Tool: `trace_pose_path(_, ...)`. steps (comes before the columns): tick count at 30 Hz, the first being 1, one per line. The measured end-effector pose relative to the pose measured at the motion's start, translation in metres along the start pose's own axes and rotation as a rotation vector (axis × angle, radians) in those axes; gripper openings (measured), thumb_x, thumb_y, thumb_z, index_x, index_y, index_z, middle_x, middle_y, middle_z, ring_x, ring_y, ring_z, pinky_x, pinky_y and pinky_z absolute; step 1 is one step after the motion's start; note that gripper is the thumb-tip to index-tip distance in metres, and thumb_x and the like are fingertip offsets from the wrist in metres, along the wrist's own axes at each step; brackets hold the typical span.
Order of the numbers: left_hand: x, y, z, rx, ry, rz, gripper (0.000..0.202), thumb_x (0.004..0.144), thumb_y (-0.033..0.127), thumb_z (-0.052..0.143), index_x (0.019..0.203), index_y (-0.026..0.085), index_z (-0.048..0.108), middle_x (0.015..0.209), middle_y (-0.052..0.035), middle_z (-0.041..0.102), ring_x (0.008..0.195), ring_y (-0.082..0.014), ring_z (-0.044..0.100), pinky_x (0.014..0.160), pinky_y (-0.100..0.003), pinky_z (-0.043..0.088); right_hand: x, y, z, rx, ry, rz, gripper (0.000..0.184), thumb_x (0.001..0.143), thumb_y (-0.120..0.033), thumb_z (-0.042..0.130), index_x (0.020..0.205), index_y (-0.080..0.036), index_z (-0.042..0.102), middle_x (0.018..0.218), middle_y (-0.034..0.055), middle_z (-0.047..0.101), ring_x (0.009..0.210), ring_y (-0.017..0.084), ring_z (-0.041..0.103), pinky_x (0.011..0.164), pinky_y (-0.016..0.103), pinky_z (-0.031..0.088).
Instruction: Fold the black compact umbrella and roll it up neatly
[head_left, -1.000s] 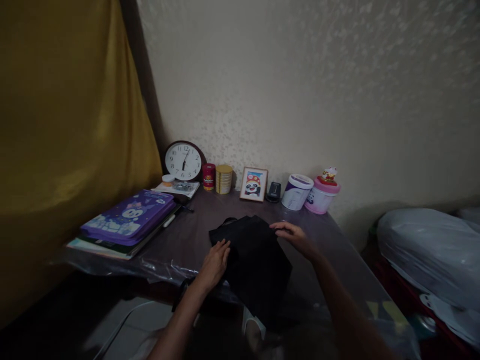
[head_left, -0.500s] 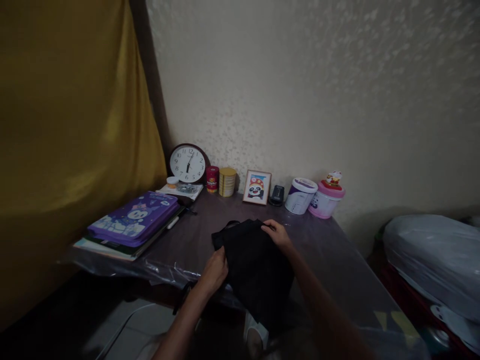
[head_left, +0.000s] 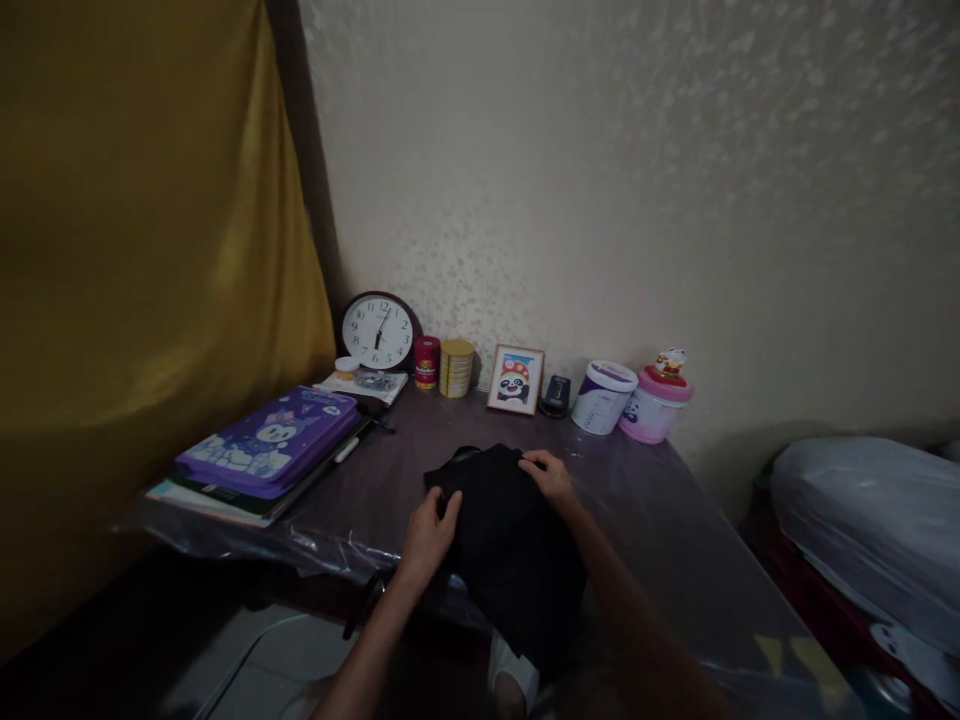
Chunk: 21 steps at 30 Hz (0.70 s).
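Observation:
A black cloth item (head_left: 517, 550) hangs over the front edge of the desk, its upper part lying on the desktop. A thin dark loop shows at its top left; whether it is a garment or a bag I cannot tell. My left hand (head_left: 429, 530) holds its left edge, thumb on the cloth and index finger a little apart from it. At the upper right corner, my right hand (head_left: 553, 480) pinches the top edge between thumb and fingers. The lower end of the cloth fades into shadow near my legs.
Purple cartoon folder (head_left: 274, 440) lies on books at the left. Along the wall stand a clock (head_left: 377, 330), red can (head_left: 427, 362), yellow tin (head_left: 456, 368), panda picture frame (head_left: 516, 380), black stapler-like object (head_left: 556, 396), white tub (head_left: 604, 398) and pink tub (head_left: 654, 405).
My left hand has shifted slightly up and left on the cloth, its thumb and index finger now spread more. My right hand stays at the top corner. The view has tilted slightly.

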<state>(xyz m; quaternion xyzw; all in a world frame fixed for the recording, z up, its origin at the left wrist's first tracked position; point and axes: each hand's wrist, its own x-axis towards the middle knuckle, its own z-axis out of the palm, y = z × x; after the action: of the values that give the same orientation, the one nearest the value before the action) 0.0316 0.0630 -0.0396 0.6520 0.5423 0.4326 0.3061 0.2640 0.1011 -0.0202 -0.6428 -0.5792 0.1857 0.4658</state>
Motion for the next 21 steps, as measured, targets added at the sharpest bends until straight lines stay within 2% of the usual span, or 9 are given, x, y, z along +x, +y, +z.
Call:
trace_pose_path(2, 0.003, -0.003, 0.004, 0.015, 0.023, 0.008, 0.032, 0.081, 0.044, 0.035, 0.062, 0.02, 0.046, 0.056, 0.0025, 0.049, 0.055, -0.0136, 0.048, 0.055, -0.024, 0.035, -0.001, 0.0, -0.001, 0.006, 0.002, -0.008, 0.021, 0.064, -0.035, 0.058, 0.074, -0.019, 0.064, 0.083, 0.0047, 0.066, 0.084, 0.02, 0.059, 0.08, 0.033, 0.042)
trace_pose_path(5, 0.005, -0.007, 0.007, 0.025, 0.041, 0.021, 0.03, 0.081, 0.04, 0.033, 0.058, 0.021, 0.038, 0.052, 0.0052, 0.041, 0.052, -0.0115, 0.043, 0.054, -0.023, 0.031, -0.002, 0.0, -0.006, 0.025, 0.007, -0.011, 0.025, 0.067, -0.039, 0.055, 0.078, -0.018, 0.063, 0.083, 0.0047, 0.065, 0.081, 0.019, 0.059, 0.076, 0.031, 0.043)
trace_pose_path(11, 0.002, -0.006, 0.006, 0.03, 0.035, 0.037, 0.028, 0.083, 0.039, 0.029, 0.061, 0.022, 0.035, 0.055, 0.0051, 0.042, 0.053, -0.0118, 0.044, 0.056, -0.023, 0.03, -0.007, -0.006, -0.017, 0.016, -0.02, 0.024, 0.035, 0.07, -0.048, 0.051, 0.071, -0.015, 0.063, 0.073, 0.0056, 0.064, 0.073, 0.02, 0.058, 0.068, 0.029, 0.042)
trace_pose_path(16, 0.002, -0.005, 0.006, 0.041, 0.023, 0.035, 0.027, 0.084, 0.037, 0.03, 0.062, 0.022, 0.036, 0.057, 0.0047, 0.044, 0.055, -0.0122, 0.047, 0.056, -0.023, 0.031, -0.01, -0.014, -0.02, 0.031, -0.024, 0.119, 0.04, 0.067, -0.053, 0.053, 0.069, -0.015, 0.064, 0.069, 0.0045, 0.064, 0.072, 0.02, 0.057, 0.064, 0.027, 0.042)
trace_pose_path(21, 0.001, -0.003, 0.004, 0.053, 0.019, 0.03, 0.027, 0.084, 0.037, 0.03, 0.064, 0.022, 0.038, 0.057, 0.0043, 0.045, 0.056, -0.0126, 0.048, 0.056, -0.023, 0.032, -0.004, -0.016, -0.021, 0.063, -0.084, 0.224, 0.044, 0.067, -0.056, 0.052, 0.065, -0.015, 0.066, 0.066, 0.0029, 0.065, 0.071, 0.02, 0.058, 0.061, 0.027, 0.042)
